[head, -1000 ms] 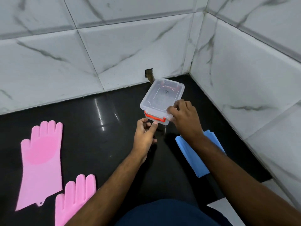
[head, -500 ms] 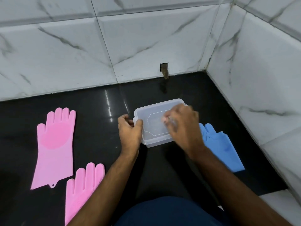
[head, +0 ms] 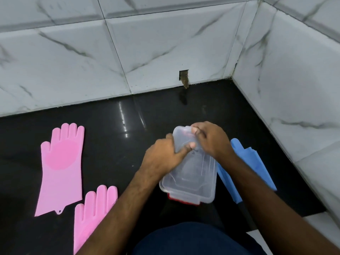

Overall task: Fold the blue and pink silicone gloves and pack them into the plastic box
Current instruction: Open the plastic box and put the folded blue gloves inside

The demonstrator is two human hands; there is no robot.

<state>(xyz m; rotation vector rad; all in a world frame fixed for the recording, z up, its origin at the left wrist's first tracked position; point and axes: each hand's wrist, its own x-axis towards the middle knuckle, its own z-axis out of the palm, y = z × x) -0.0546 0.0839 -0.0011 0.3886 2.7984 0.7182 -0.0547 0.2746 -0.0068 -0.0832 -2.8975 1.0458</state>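
The clear plastic box with its lid on is held tilted above the black counter, a red clasp at its near end. My left hand grips its left side with the thumb on the lid. My right hand pinches the far end of the lid. Two pink silicone gloves lie flat at the left: one farther back, one nearer, partly under my left forearm. The blue gloves lie at the right, partly hidden by my right arm.
The black counter sits in a corner of white marble tiled walls. A small hole with a brown stub is in the back wall. Dark blue clothing fills the bottom edge.
The box has been turned and drawn toward me, its red clasp end now nearest. My right hand moved to the lid's far end. The view has shifted slightly.
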